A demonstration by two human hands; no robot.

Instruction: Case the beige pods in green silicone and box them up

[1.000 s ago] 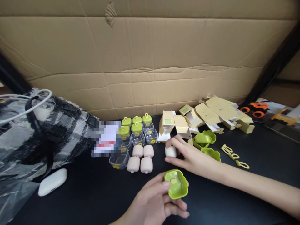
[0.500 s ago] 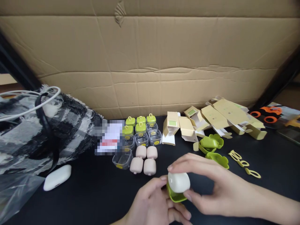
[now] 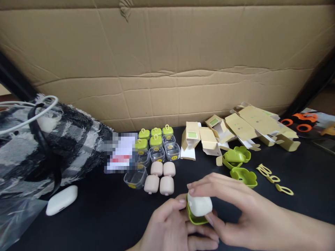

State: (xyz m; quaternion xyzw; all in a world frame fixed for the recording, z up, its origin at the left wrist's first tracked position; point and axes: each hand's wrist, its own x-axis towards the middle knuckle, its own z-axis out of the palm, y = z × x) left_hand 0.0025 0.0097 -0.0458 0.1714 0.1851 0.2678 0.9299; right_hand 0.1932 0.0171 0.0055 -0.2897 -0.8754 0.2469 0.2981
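My left hand (image 3: 169, 221) is curled around a small green plastic shell (image 3: 196, 219), thumb at its left edge and fingers beneath. A white, rounded, cube-like piece (image 3: 201, 205) sits tilted partly inside that shell. My right hand (image 3: 243, 205) pinches the white piece, fingertips on its top and thumb at its lower right. Nearby stand several pale pink rounded pieces (image 3: 166, 185), grouped together. To the right lie green flower-edged shells (image 3: 244, 177) and several yellow-green loops (image 3: 284, 189).
Clear containers (image 3: 135, 177), several with green lids (image 3: 156, 140), stand behind the pink pieces. Opened small cartons (image 3: 209, 140) lie along the cardboard wall (image 3: 157, 48). A white earbud-like case (image 3: 62, 200), a plaid cloth (image 3: 75, 143) and clear plastic film (image 3: 21, 219) are at left; an orange toy vehicle (image 3: 305, 121) is far right.
The white piece has shifted slightly within the green shell, and my left fingers have moved a little to the right beneath it. The whole view has shifted slightly.
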